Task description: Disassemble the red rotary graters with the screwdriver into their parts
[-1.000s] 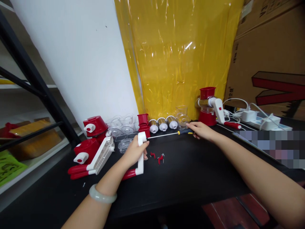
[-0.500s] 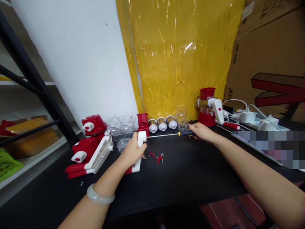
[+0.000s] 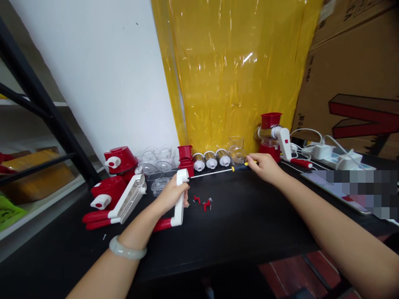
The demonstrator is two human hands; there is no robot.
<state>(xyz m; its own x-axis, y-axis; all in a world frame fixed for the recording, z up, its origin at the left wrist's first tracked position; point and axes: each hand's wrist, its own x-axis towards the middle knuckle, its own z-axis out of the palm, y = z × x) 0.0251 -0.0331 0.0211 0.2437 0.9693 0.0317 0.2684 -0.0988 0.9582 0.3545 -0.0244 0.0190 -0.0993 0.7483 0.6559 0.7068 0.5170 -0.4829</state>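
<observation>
The left hand (image 3: pixel 171 194) is closed around the white arm of a crank handle (image 3: pixel 178 209), just below its round upper end, over the front middle part of the black table (image 3: pixel 249 224). The right hand (image 3: pixel 263 166) grips the dark-and-yellow handle of a screwdriver (image 3: pixel 239 167), whose thin metal shaft lies nearly level and reaches the round end of the crank; if the tip sits in a screw, I cannot tell. The crank looks like hard plastic, so I judge it light and stiff, perhaps a little slippery on its smooth faces, and not very fragile. The flat white arm near the round end seems the good place to hold it against turning, while the red grip (image 3: pixel 163 224) is less steady for this. To the right of the left hand lie small red plastic pieces (image 3: pixel 206 205) and small screws (image 3: pixel 210 199), easy to lose. As for writing, the cardboard box (image 3: pixel 346 70) carries a big red V-like shape, sideways black letters, and small characters with an ® sign, too small to read surely. On the rotary grater (image 3: pixel 270 120) I can read no brand.
</observation>
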